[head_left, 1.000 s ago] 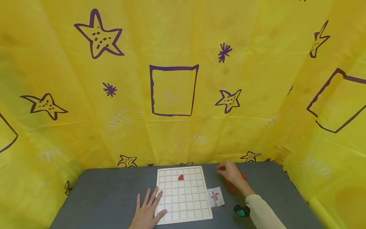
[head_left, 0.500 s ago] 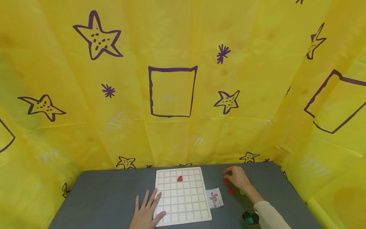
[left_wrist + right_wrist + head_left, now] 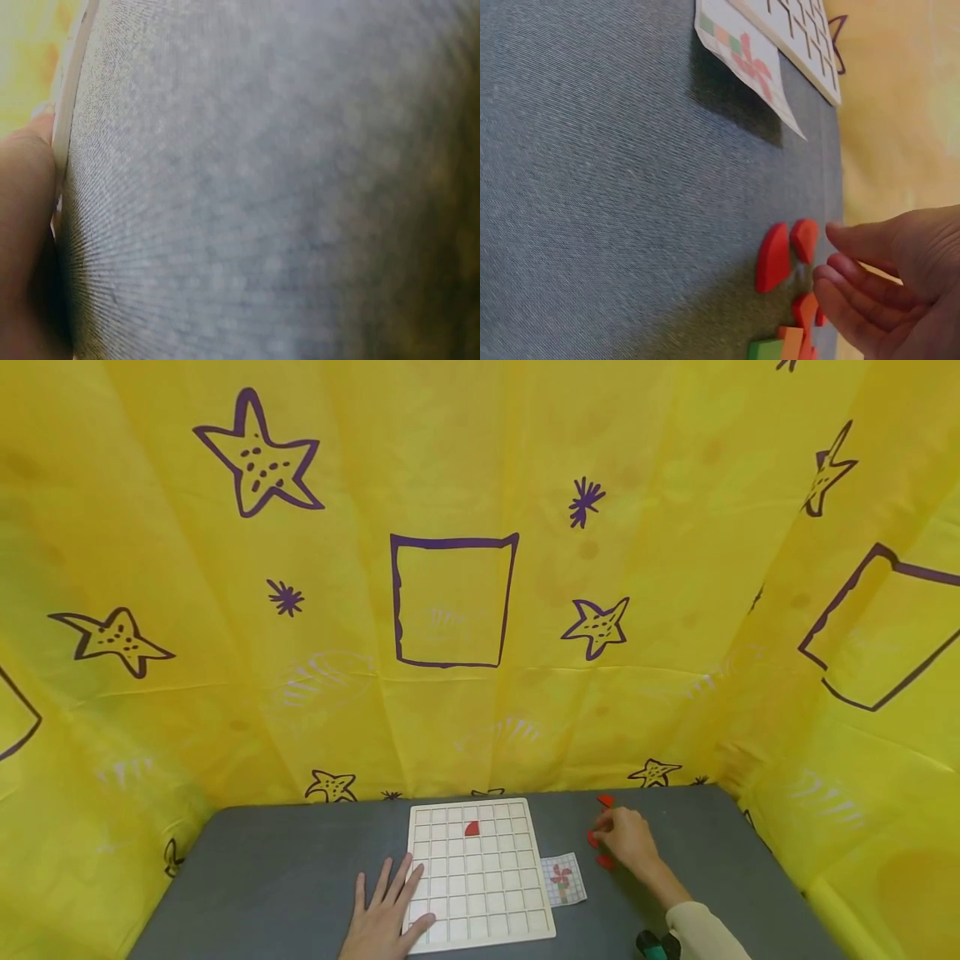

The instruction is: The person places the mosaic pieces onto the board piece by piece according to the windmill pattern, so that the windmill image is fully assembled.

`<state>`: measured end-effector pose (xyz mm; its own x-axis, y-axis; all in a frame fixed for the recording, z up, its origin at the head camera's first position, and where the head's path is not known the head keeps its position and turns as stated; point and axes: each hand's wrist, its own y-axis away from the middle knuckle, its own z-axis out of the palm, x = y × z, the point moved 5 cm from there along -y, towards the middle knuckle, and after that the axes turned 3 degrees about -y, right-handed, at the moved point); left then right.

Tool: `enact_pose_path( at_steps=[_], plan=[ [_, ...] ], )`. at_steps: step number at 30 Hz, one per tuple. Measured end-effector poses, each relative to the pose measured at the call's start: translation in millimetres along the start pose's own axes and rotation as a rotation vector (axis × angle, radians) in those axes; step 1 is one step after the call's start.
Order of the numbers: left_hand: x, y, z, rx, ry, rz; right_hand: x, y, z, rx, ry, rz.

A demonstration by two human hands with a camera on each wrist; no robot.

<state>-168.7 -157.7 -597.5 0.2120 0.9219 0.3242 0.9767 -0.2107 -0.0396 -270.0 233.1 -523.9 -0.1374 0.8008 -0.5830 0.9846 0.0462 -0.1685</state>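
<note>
A pale gridded board (image 3: 491, 893) lies on the table, with a red quarter-round piece (image 3: 472, 828) in one of its upper cells. My left hand (image 3: 384, 914) rests on its left edge, fingers spread. In the left wrist view, part of that hand touches the board's rim (image 3: 69, 97). Right of the board, my right hand (image 3: 630, 843) hovers at several red pieces (image 3: 606, 862). The right wrist view shows thumb and fingers parted, nothing between them, with a large red piece (image 3: 773, 259) and a smaller red piece (image 3: 805, 240) close by the fingertips.
Against the board's right side lies a paper card (image 3: 573, 889) printed with a red flower on a grid. A green block (image 3: 766, 350) and an orange block (image 3: 790, 341) sit beside the red pieces. Yellow patterned cloth (image 3: 457, 727) walls the table's back and sides.
My right hand has moved from the table's back edge to the right and nearer me, down to the red pieces. My left hand stays on the board.
</note>
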Motion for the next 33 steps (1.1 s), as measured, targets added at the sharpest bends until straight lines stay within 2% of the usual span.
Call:
enact_pose_path(
  at_steps=[8, 12, 25, 33],
  plan=[
    [2.1, -0.3, -0.2, -0.038, 0.018, -0.008, 6, 6.9, 10, 0.026, 0.023, 0.047],
    [3.4, 0.3, -1.3, -0.036, 0.026, -0.009, 5, 8.2, 10, 0.033, 0.022, 0.057],
    [2.9, 1.6, -0.9, -0.035, 0.012, -0.016, 1, 4.6, 13, -0.012, -0.017, 0.007],
    [2.3, 0.4, -3.6, -0.04, 0.02, -0.024, 1, 3.2, 16, 0.001, -0.044, -0.028]
  ],
)
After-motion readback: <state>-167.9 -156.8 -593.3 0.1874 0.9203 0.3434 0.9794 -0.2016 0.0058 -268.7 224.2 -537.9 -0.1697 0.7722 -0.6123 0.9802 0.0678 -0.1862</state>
